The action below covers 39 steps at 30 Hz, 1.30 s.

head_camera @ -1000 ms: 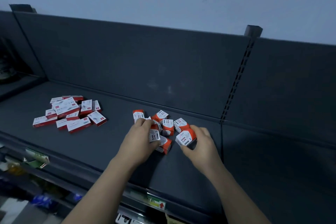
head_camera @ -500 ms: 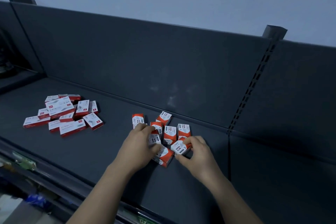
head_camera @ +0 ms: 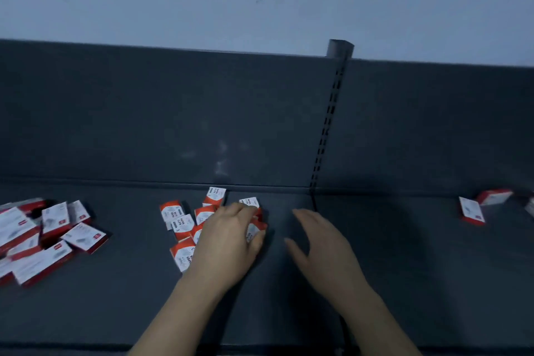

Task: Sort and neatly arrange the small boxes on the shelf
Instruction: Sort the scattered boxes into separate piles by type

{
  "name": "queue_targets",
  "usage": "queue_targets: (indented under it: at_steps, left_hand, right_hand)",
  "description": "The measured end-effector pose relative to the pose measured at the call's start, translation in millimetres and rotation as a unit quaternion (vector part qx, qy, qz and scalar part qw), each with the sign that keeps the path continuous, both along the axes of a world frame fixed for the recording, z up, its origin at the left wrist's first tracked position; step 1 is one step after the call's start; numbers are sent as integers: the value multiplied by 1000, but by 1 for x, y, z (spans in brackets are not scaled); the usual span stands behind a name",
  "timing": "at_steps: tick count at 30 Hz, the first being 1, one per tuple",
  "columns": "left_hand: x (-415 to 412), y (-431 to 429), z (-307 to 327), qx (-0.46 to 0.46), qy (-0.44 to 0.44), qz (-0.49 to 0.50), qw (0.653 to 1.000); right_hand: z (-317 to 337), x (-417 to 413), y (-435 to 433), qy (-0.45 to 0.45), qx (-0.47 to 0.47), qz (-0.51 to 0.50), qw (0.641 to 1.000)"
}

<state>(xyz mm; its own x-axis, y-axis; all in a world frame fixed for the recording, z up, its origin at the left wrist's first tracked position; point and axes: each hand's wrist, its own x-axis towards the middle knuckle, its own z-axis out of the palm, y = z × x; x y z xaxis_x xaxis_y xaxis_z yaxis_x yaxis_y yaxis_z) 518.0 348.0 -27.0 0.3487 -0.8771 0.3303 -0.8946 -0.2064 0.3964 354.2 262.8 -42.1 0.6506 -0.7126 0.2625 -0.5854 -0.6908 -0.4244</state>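
Several small orange-and-white boxes (head_camera: 176, 212) lie in a loose cluster on the dark grey shelf (head_camera: 130, 298). My left hand (head_camera: 228, 240) lies over the right side of the cluster, its fingers curled round one small box (head_camera: 254, 230) at the cluster's right edge. My right hand (head_camera: 320, 243) hovers just to the right with fingers straight and holds nothing. A heap of flatter red-and-white boxes (head_camera: 43, 237) sits at the far left.
A few more red-and-white boxes (head_camera: 474, 211) lie on the neighbouring shelf section at the far right. A slotted upright (head_camera: 326, 130) splits the dark back panel. A pale wall rises above the shelf unit.
The view swung to the right and brought the far-right boxes into sight. My right hand let go of the small box and drew away to the right. My left hand slid to the cluster's right side.
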Motion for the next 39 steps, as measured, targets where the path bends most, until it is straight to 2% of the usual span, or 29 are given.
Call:
queue_targets:
  at_steps: [1, 4, 12, 19, 30, 39]
  left_hand:
    - [-9, -6, 1, 17, -8, -48, 999]
    - [-21, -13, 1, 9, -14, -67, 998]
    - [-104, -41, -2, 27, -27, -222, 974]
    - [-187, -81, 3, 29, -38, -302, 952]
    - [-335, -178, 12, 41, -37, -309, 950]
    - [-400, -244, 5, 87, -42, -312, 945]
  right_hand:
    - [1, -16, 6, -5, -6, -49, 999]
    - [4, -36, 10, -13, -18, -74, 997]
    - [5, -138, 30, -7, -22, -249, 968]
    - [18, -230, 27, -15, -29, -340, 940]
    - [21, -376, -51, 21, -30, -363, 931]
    - [7, -441, -107, 25, 3, -373, 927]
